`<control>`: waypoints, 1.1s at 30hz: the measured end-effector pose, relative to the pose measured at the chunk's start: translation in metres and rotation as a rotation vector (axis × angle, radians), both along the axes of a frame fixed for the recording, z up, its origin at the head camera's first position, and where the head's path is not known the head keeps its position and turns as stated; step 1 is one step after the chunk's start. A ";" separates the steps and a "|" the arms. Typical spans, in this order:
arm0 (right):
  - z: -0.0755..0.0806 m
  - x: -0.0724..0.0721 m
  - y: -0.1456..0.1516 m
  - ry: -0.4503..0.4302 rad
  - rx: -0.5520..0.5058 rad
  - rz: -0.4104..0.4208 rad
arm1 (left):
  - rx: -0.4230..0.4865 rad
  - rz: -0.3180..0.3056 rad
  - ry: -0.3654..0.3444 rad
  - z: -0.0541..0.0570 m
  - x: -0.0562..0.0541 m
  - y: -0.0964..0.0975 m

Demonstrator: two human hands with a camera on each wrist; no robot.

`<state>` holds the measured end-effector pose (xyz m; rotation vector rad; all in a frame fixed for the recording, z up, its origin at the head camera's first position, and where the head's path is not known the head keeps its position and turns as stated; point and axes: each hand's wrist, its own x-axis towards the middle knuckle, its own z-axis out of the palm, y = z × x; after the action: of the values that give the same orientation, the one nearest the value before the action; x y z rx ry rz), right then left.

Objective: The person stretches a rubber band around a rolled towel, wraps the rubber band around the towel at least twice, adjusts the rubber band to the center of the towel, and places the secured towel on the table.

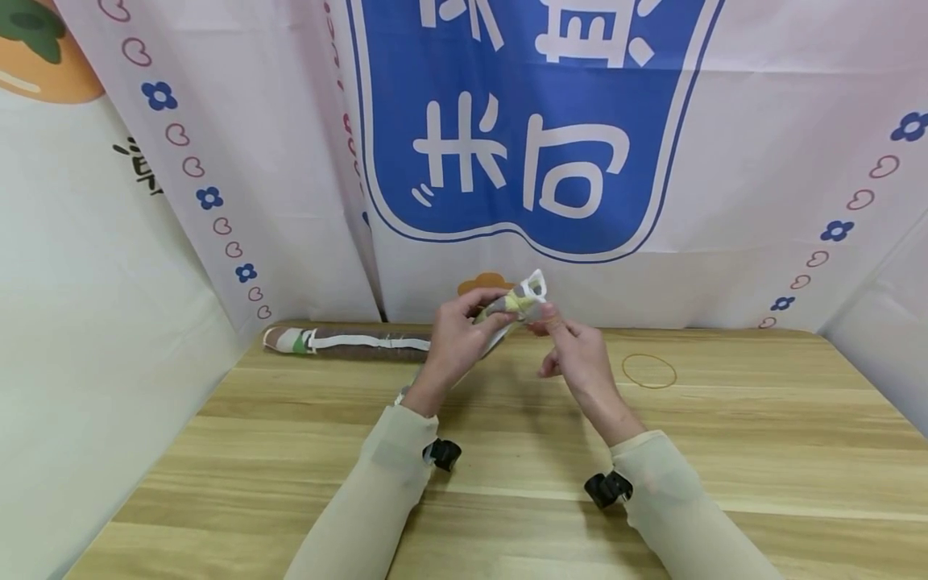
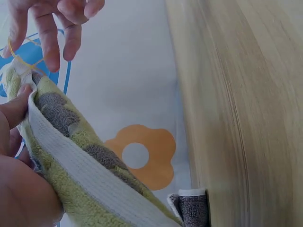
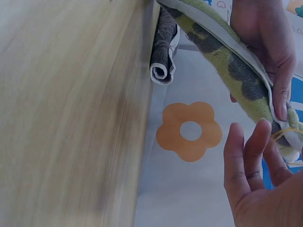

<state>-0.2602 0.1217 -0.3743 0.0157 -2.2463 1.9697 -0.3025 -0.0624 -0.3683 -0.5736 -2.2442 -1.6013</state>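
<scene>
A rolled towel (image 1: 518,301), yellow-green with grey patches and a white edge strip, slants up off the table toward its far end. My left hand (image 1: 462,334) grips it close to that end, with the thumb (image 2: 18,105) pressed along the white strip. At the tip, a thin yellow rubber band (image 2: 32,65) is stretched between the roll and the fingers of my right hand (image 1: 582,360), which hold it there. In the right wrist view the band crosses the roll's end, and some fingers (image 3: 235,161) of that hand extend beside the towel.
A dark brown rolled towel (image 1: 370,344) with a white edge lies along the table's back left. Another yellow rubber band (image 1: 648,370) lies on the wooden table (image 1: 725,451), right of my hands. A printed cloth (image 1: 761,161) hangs behind the back edge.
</scene>
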 end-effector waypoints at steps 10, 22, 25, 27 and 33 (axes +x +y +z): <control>0.000 -0.003 0.001 0.020 0.009 0.121 | -0.006 -0.022 0.031 0.001 0.000 -0.002; -0.002 -0.006 0.011 -0.016 0.020 0.260 | -0.268 0.000 0.310 0.002 0.000 -0.002; -0.001 -0.007 0.013 -0.026 0.026 0.282 | -0.319 0.010 0.339 0.003 0.001 -0.002; 0.000 -0.007 0.014 -0.028 0.035 0.284 | -0.368 0.016 0.355 0.004 0.002 -0.003; 0.005 -0.007 0.023 -0.029 0.137 0.268 | -0.538 0.032 0.367 0.005 0.003 -0.002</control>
<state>-0.2672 0.1452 -0.3693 0.3214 -2.5069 1.9422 -0.2998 -0.0644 -0.3636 -0.8756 -2.3604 -0.7755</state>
